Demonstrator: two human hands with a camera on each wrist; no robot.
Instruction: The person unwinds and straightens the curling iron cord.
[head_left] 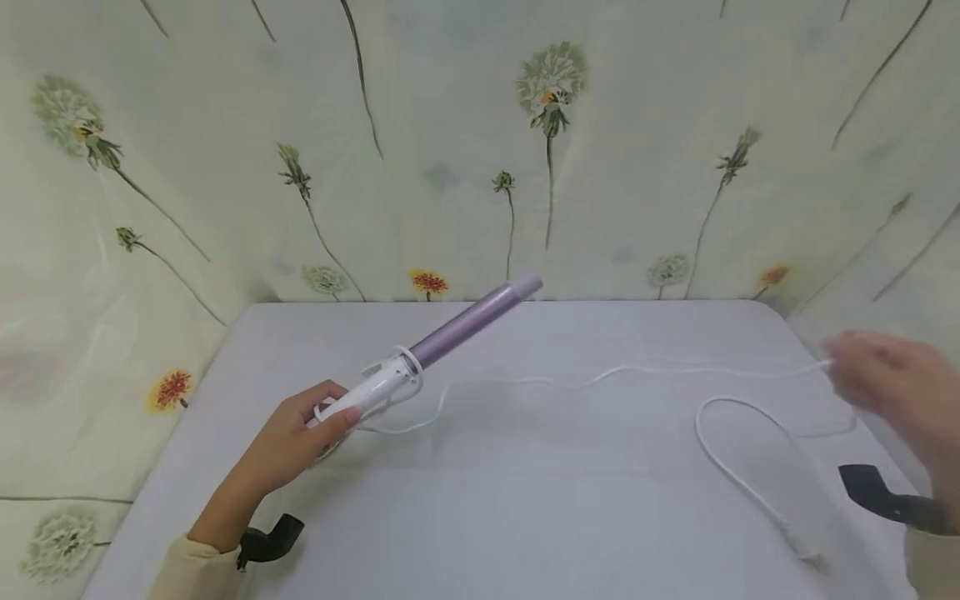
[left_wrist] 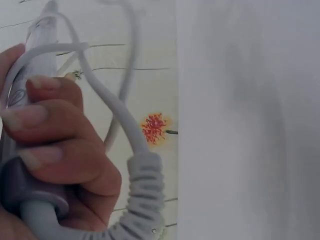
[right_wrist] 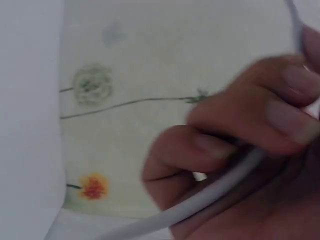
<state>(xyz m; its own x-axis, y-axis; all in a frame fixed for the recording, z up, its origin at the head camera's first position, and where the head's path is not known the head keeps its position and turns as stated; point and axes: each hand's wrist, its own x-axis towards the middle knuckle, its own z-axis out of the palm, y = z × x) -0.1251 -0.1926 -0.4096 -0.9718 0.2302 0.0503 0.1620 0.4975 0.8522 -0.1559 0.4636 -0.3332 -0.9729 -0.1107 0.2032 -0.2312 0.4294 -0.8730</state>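
My left hand (head_left: 296, 437) grips the white handle of a curling iron (head_left: 468, 323), whose purple barrel points up and to the right above the table. A white cord (head_left: 547, 381) loops around the handle; in the left wrist view its ribbed sleeve (left_wrist: 145, 190) bends up beside the curled fingers (left_wrist: 65, 160). From the handle the cord stretches right to my right hand (head_left: 888, 387), blurred in the head view. The right wrist view shows curled fingers around the cord (right_wrist: 200, 200). Beyond that hand, the cord curves back toward its end (head_left: 806, 554), where the plug is blurred.
The white table (head_left: 525, 508) spans the space below both hands. Behind it and at the sides hangs a pale cloth (head_left: 450, 167) printed with dandelions and flowers. A black band with a protruding mount (head_left: 273, 537) sits on each wrist.
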